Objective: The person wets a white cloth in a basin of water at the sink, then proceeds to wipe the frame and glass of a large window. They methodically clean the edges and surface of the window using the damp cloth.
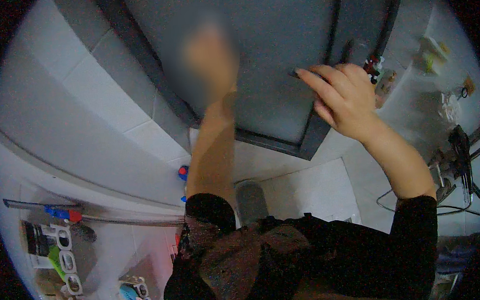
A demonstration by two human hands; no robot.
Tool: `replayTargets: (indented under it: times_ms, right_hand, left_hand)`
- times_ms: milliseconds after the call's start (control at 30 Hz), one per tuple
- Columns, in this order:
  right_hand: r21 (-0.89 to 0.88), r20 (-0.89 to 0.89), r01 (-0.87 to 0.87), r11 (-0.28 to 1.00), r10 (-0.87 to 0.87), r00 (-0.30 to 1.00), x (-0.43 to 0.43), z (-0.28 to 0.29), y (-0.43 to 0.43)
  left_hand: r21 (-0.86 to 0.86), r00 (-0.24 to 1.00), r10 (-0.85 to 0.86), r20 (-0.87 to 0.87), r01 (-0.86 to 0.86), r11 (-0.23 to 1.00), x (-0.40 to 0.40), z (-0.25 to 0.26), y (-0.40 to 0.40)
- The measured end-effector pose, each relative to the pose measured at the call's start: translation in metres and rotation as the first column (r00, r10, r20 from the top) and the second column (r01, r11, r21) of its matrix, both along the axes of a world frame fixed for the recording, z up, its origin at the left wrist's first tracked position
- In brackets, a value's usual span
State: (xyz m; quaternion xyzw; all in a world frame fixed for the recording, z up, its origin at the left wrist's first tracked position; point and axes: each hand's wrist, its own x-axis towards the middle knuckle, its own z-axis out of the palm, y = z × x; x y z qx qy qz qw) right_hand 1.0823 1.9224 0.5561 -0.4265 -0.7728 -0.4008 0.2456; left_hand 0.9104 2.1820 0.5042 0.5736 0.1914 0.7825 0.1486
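Observation:
In front of me stands a grey door with a dark frame. My left hand is raised before its panel, left of the middle. A blurred patch covers that hand, so its fingers and anything in them are hidden. My right hand is held near the door's right side, fingers slightly bent and the thumb apart. A small dark spot shows at one fingertip; I cannot tell whether it is a nail or a shadow. No object is visible in this hand. Whether it touches the panel is unclear.
A dark door handle lies beyond my right hand. On the right, a counter carries clutter and a black hair dryer with a cable. Wall-mounted holders are at lower left. A grey slipper is on the floor.

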Motion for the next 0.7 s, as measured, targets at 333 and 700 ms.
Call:
replayTargets:
  times_ms: [333, 700]
  right_hand:
    - [-0.013, 0.027, 0.027, 1.0, -0.027, 0.999, 0.009, -0.003, 0.002]
    - [-0.125, -0.019, 0.039, 0.991, -0.041, 0.999, 0.004, 0.006, -0.001]
  left_hand:
    - [-0.02, 0.802, 0.236, -0.549, -0.295, 0.955, -0.015, 0.022, -0.014]
    - [0.544, 0.792, 0.413, -0.45, -0.124, 0.83, -0.01, -0.002, -0.028]
